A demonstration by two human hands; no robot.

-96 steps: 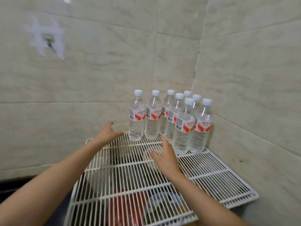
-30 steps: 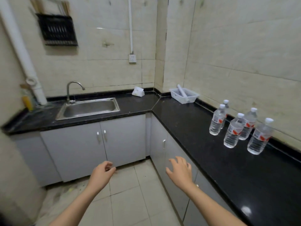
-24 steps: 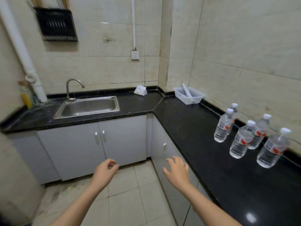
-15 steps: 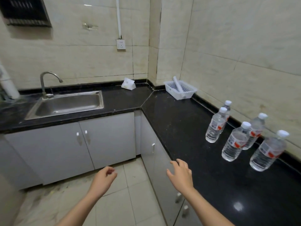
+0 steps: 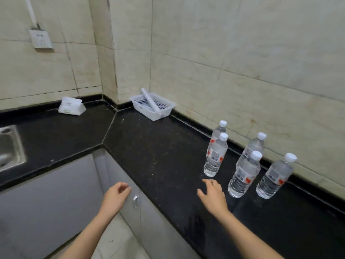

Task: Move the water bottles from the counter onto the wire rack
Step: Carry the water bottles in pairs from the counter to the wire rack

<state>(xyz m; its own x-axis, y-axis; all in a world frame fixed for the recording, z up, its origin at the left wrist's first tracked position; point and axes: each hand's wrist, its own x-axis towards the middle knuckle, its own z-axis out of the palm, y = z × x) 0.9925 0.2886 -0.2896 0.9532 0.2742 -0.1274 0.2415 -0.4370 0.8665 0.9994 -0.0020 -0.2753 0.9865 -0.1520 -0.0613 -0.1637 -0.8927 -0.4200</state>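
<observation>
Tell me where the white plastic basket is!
In the head view, the white plastic mesh basket sits on the black stone counter, in its far corner, left of and beyond the clear water bottles.

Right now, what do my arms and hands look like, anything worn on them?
Both arms are bare as far as the picture shows: no sleeves reach the forearms. The left hand and right hand wear no gloves, and no watch, bracelet or ring shows on either.

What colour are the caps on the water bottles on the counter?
White. The head view shows white caps on all five water bottles.
</observation>
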